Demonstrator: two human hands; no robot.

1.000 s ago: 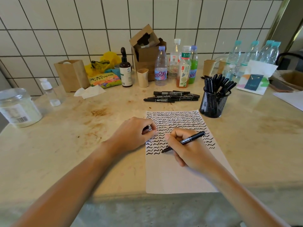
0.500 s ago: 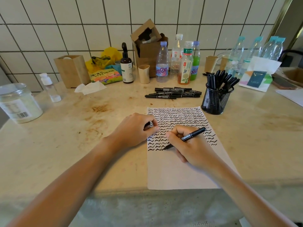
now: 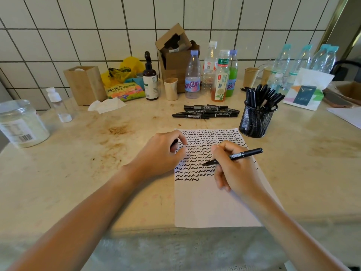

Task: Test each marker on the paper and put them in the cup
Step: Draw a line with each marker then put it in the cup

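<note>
Your right hand (image 3: pixel 237 171) pinches the marker (image 3: pixel 233 156), tip down-left on the paper (image 3: pixel 214 204), barrel pointing up-right | mesh cup (image 3: pixel 256 122) lies beyond along that axis, nearer this hand | your left hand (image 3: pixel 162 153) curls round what looks like the cap.

single head cam, wide-angle, tilted forward and down from above the counter (image 3: pixel 97 192) near edge; close over both forearms, tiled wall (image 3: pixel 78 36) fills the top; no second view to overlap
</note>
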